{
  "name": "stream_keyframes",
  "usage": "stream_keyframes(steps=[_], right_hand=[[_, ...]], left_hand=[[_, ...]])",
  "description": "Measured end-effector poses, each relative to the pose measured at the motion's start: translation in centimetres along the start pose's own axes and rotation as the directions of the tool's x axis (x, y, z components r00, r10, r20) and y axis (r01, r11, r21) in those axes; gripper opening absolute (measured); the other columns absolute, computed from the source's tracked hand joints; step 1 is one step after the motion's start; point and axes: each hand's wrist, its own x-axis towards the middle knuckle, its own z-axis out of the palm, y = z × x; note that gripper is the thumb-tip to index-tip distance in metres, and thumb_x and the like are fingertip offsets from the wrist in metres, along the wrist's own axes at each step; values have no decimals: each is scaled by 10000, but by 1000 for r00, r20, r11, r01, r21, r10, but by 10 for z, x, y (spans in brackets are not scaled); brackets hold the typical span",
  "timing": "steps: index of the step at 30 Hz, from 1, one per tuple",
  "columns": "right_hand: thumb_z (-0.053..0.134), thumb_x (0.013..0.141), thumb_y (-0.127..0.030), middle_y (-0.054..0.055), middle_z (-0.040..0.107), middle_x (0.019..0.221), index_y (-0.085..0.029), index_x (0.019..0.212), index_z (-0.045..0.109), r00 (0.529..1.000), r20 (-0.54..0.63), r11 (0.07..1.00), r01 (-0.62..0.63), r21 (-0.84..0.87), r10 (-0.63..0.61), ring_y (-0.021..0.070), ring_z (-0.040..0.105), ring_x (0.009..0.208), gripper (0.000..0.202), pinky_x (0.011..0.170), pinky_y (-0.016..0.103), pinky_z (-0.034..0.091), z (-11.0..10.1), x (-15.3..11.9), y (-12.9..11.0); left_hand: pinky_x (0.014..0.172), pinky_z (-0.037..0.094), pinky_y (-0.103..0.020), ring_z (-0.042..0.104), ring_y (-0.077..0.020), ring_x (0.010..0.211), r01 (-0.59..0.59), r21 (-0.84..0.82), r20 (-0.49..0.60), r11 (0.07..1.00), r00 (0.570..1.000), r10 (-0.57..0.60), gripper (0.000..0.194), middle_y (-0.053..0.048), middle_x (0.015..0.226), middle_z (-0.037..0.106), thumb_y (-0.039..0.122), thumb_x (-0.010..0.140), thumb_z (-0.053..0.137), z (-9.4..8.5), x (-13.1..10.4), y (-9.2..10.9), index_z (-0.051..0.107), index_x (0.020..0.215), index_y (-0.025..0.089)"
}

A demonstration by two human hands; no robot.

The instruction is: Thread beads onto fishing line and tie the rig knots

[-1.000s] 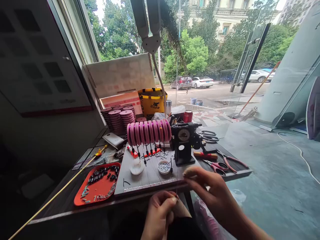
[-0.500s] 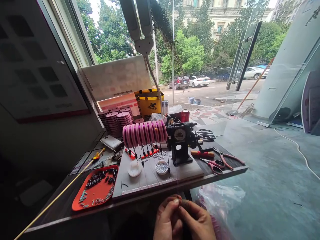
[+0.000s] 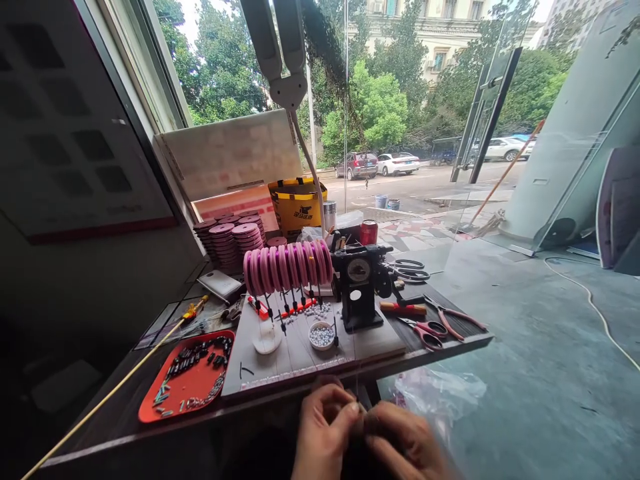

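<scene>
My left hand is closed below the table's front edge, its thumb and forefinger pinching a thin line that runs down from the table. Close against it, my right hand is also closed, slightly blurred; what its fingertips grip is hidden. Above the hands, a row of pink spools sits on the shaft of a black hand-cranked winder. Fine lines with small black pieces hang from the spools over a white board. A small white bowl of pale beads stands on that board.
An orange tray of small dark and metal parts lies left, beside a thin yellow rod. Red-handled scissors and pliers lie right. Behind are stacked pink spools, a yellow bag and a red can.
My hands have spread slightly apart at the wrists, the left shifting a little left and the right a little right and lower. Their fingertips remain close together at the line.
</scene>
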Motion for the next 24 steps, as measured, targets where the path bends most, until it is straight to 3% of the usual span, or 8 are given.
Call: stream_keyframes(steps=[3, 6, 9, 13, 17, 21, 23, 24], right_hand=[[488, 652, -164, -25, 481, 527, -181, 505, 495, 984, 168, 995, 73, -69, -60, 118, 441, 507, 148, 493, 210, 314, -13, 5, -18], [469, 682, -175, -22, 478, 561, -186, 519, 459, 966, 226, 985, 149, -84, -127, 118, 438, 523, 164, 495, 216, 295, -19, 19, -42], [477, 656, -171, -35, 438, 548, -188, 516, 443, 957, 289, 1000, 24, 5, -25, 116, 394, 545, 144, 512, 216, 287, -19, 44, -63], [462, 560, -160, -47, 437, 493, -178, 495, 471, 860, 500, 950, -235, 205, 105, 100, 375, 508, 68, 479, 196, 290, -12, 79, -75], [465, 533, -146, -57, 438, 430, -168, 456, 480, 797, 586, 938, -302, 172, 149, 77, 364, 428, 82, 420, 178, 278, -3, 99, -74], [487, 517, -102, -53, 472, 420, -149, 445, 514, 754, 633, 941, -316, 119, 173, 73, 396, 420, 91, 408, 170, 299, 5, 111, -70], [499, 523, -90, -46, 485, 425, -143, 456, 527, 741, 650, 948, -303, 96, 171, 79, 407, 418, 90, 406, 176, 311, 6, 112, -70], [502, 530, -85, -46, 479, 423, -144, 457, 522, 741, 651, 953, -288, 89, 163, 80, 404, 414, 96, 405, 180, 311, 6, 111, -71]], left_hand=[[452, 330, -190, 439, -91, 502, -417, 452, 46, 788, 894, 447, 143, -8, 700, 516, 100, 599, 662, 0, -4, 4, 626, 484, 176], [511, 375, -203, 470, -119, 528, -565, 605, 102, 561, 753, 650, 182, -7, 710, 487, 77, 661, 595, -2, -9, 1, 631, 541, 210], [574, 401, -194, 503, -129, 552, -638, 656, 116, 404, 614, 781, 227, -12, 726, 532, 39, 682, 562, -4, -11, -5, 665, 629, 233], [634, 436, -176, 561, -138, 595, -686, 662, 120, 301, 494, 861, 311, -26, 767, 607, -4, 657, 591, -7, -9, -7, 715, 792, 247], [725, 473, -194, 632, -171, 687, -732, 651, 154, 204, 390, 908, 322, -47, 755, 657, -34, 646, 592, -14, -3, -4, 725, 795, 219], [664, 522, -234, 664, -188, 687, -766, 627, 476, -145, 229, 849, 304, -95, 858, 720, -11, 721, 574, -29, 3, 2, 683, 951, 156], [659, 532, -248, 669, -191, 690, -758, 582, 624, -296, 181, 760, 294, -123, 886, 727, -13, 742, 566, -35, 5, 4, 654, 992, 115], [673, 534, -251, 671, -194, 701, -764, 571, 640, -301, 184, 746, 289, -128, 875, 728, -20, 743, 562, -37, 5, 5, 652, 987, 105]])
